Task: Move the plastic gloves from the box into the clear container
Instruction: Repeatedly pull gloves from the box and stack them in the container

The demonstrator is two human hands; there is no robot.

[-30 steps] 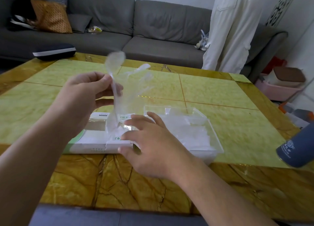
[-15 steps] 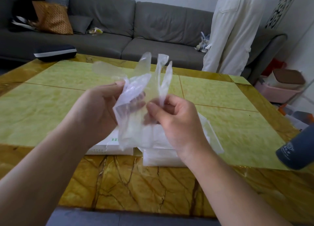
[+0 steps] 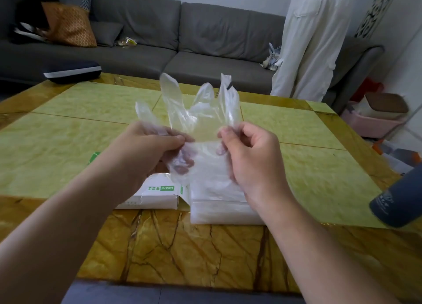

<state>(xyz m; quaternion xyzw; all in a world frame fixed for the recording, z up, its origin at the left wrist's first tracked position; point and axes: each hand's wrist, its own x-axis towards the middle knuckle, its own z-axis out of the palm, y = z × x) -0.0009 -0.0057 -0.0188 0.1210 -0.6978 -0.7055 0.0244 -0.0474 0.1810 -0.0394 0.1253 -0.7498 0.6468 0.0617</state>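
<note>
A thin clear plastic glove (image 3: 201,118) is spread in the air above the table, its fingers pointing up. My left hand (image 3: 146,153) pinches its left side and my right hand (image 3: 251,157) pinches its right side. Below the hands lies the white and green glove box (image 3: 157,194), flat on the table. Right of it stands the clear container (image 3: 219,210) with several white gloves inside, partly hidden by my right wrist.
The yellow-green marble table (image 3: 319,166) stretches all round. A dark blue bottle (image 3: 399,201) sits at the right edge. A black case (image 3: 72,71) lies at the far left corner. A grey sofa and a person in white stand behind.
My right hand left the box and took hold of the glove. Both hands then pulled it apart sideways, so it now hangs spread flat between them.
</note>
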